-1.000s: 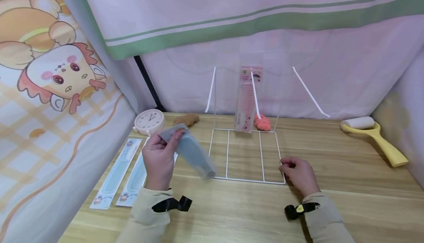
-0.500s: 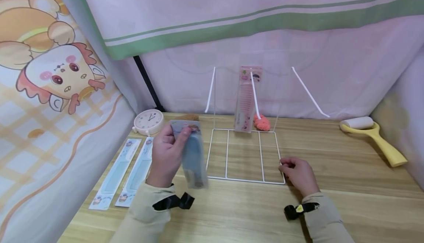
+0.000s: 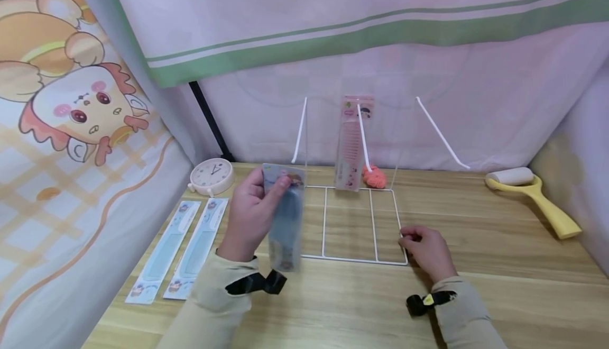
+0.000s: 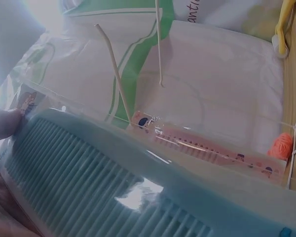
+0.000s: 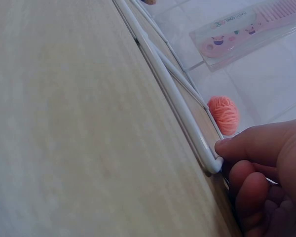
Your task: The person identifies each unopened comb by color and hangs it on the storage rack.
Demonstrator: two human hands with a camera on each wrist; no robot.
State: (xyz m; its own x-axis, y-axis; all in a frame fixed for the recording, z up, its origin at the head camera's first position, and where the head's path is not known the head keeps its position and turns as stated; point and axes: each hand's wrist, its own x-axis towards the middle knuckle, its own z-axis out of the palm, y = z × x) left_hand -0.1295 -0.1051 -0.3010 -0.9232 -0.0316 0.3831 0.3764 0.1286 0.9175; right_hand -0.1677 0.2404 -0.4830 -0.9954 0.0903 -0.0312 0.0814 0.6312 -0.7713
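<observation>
My left hand (image 3: 252, 211) pinches the top of a packaged blue comb (image 3: 285, 222), thumb across the front of the card. The pack hangs upright before the left part of a white wire display rack (image 3: 352, 259). In the left wrist view the blue comb (image 4: 89, 168) fills the near side, teeth showing through clear plastic. My right hand (image 3: 428, 251) pinches the right side of the rack's base; in the right wrist view thumb and fingers meet at the white wire (image 5: 187, 118) near its corner. A packaged pink comb (image 3: 349, 143) hangs on the rack's middle prong (image 3: 363, 137).
Two more packaged blue combs (image 3: 164, 254) lie on the table at left, below a round clock (image 3: 211, 176). A coral yarn ball (image 3: 375, 177) sits behind the rack base. A yellow-handled lint roller (image 3: 547, 201) lies at right. Left (image 3: 300, 129) and right prongs (image 3: 442, 132) jut forward.
My left hand has moved right with the packaged blue comb, which has swung from slanted to upright. The right hand stays at the rack's base.
</observation>
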